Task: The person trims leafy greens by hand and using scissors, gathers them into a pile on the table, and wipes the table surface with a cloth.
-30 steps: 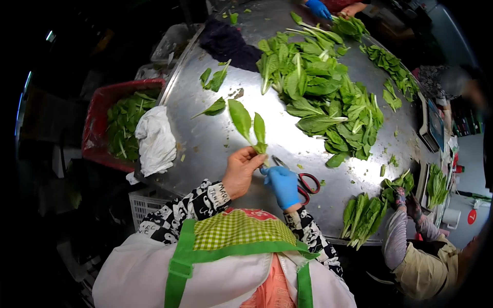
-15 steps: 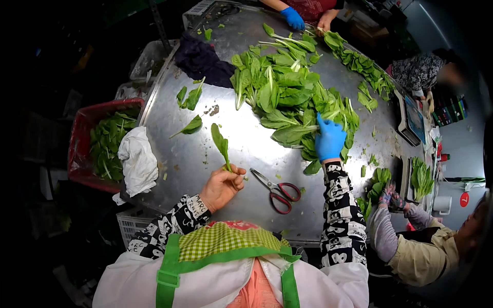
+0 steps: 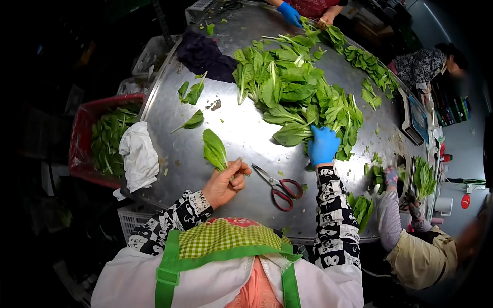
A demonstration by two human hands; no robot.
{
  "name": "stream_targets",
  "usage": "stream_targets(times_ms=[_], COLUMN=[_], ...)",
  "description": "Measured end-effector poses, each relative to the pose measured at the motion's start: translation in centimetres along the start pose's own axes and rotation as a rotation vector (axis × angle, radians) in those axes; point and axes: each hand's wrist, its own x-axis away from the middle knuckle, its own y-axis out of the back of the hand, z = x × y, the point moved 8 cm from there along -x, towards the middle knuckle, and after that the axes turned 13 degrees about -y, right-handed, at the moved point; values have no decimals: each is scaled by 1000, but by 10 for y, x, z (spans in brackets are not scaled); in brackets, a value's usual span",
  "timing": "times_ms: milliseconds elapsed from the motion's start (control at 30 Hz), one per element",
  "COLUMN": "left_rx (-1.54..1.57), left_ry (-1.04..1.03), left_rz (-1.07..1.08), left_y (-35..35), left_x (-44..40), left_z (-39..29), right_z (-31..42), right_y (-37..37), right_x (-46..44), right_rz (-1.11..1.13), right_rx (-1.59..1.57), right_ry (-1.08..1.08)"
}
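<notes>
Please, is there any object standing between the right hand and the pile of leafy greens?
No, nothing visible blocks it: the right hand is at the near edge of the pile of leafy greens. The scissors lie between this hand and the left hand, outside that path.

White glare is pooling on the counter (image 3: 249,122), deep shadow is swallowing the left side, outer edges are bowing, corners are sinking into black

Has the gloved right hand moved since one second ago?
Yes. Judged against the scissors, the right hand has gone forward and rightward, from close by them to the leafy greens.
</notes>
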Motion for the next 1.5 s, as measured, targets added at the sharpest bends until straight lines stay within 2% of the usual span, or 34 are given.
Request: stream_targets(times_ms=[167,233,267,400,433,467,533,600,667,733,833,967,1033,1167,1233,1267,1367,1433,1467,1500], left_rx=[-2,-19,-35,-9,-6,-4,5,-133,-106,6,-12,-65,-58,-67,-24,-23,20,14,7,5], left_ry=[0,-17,-27,-33,-50,-67,-139,-96,-87,-89,-55,-104,-168,-220,-368,-374,-396,-397,-398,-398], left_rz=[22,-11,-38,-52,14,78,99,-113,-126,37,1,51,-19,-36,-77,-78,-92,-109,-124,-122], left_y=[-1,4,7,-5,-11,-16,-23,-12,2,-4,-7,-5,-6,-5,-2,-2,-3,-3,-2,-1], left_x=[1,0,0,-5,-7,-7,-7,-5,-9,-11,-7,-9,-8,-8,-9,-10,-10,-9,-9,-10], left_z=[-2,-3,-4,-4,-4,-4,-9,-15,-12,-15,-16,-16,-23,-26,-41,-45,-61,-62,-63,-62], right_z=[15,30,41,74,93,106,123,130,135,131,133,137,134,134,119,111,107,136,139,146], right_y=[10,24,31,8,18,24,20,31,38,38,32,35,31,18,-2,-6,-6,10,16,31], right_x=[-5,8,17,71,79,92,108,116,119,120,124,122,124,122,124,119,105,100,100,95], right_rz=[106,180,185,652,639,753,692,694,688,630,734,717,768,746,733,676,651,890,890,759], right_rx=[115,-102,-109,-1011,-1084,-1239,-1273,-1208,-1140,-1226,-1153,-1103,-1242,-1426,-1577,-1540,-1525,-912,-913,-952], right_ry=[-29,-40,-35,-501,-483,-603,-529,-449,-370,-417,-389,-376,-518,-635,-921,-942,-837,-352,-355,-240])
